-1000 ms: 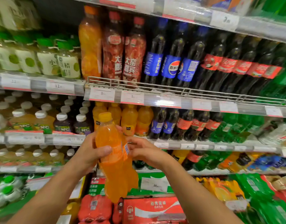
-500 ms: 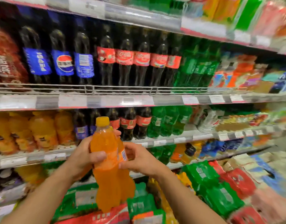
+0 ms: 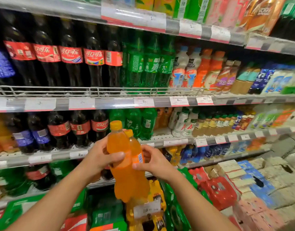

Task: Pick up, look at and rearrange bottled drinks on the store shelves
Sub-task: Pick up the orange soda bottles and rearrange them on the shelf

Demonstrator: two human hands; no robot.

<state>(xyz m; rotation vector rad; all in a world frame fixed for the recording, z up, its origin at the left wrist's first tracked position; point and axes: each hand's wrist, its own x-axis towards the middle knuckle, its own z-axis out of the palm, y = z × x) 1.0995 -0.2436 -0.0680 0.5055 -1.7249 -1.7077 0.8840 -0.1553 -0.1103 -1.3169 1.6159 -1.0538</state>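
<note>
I hold two orange soda bottles side by side in front of the shelves. The nearer, larger-looking orange bottle (image 3: pixel 121 164) has a yellow cap, and my left hand (image 3: pixel 100 157) grips its waist with the thumb across the front. The second orange bottle (image 3: pixel 136 147) stands just behind and to its right, with a barcode label. My right hand (image 3: pixel 156 161) holds it from the right, fingertips on the label. Both bottles are upright, level with the lower shelf of small cola bottles (image 3: pixel 80 129).
Large cola bottles (image 3: pixel 71 55) and green soda bottles (image 3: pixel 150 64) fill the shelf above, behind a wire rail (image 3: pixel 110 90). Small green bottles (image 3: pixel 146 124) and milk drinks (image 3: pixel 181 124) stand to the right. Shrink-wrapped packs (image 3: pixel 217 189) are stacked low by the floor.
My view has swung right along the shelves, from orange and Pepsi bottles to cola, green soda and milk drinks. Both hands keep hold of the two orange bottles.
</note>
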